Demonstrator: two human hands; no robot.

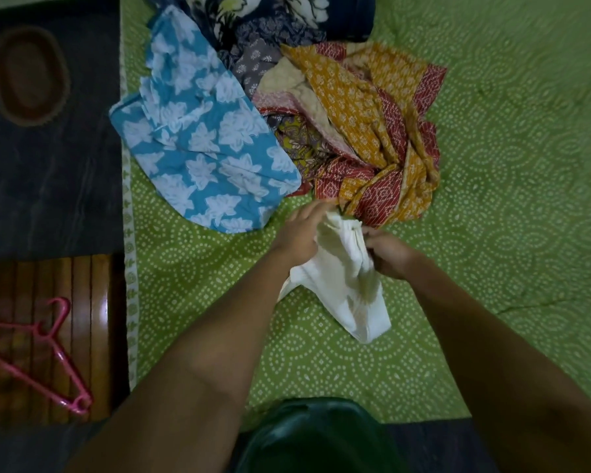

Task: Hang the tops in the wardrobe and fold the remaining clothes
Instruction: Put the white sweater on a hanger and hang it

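Both my hands pinch the bunched top of a white garment, my left hand and right hand either side, lifting it over the green bedspread just below the clothes pile.

A single wide-angle head camera looks steeply down from above the person's forearms onto the green-sheeted bed, close enough that the clothes pile fills the upper middle, with the dim, seemingly dark floor along the left edge.
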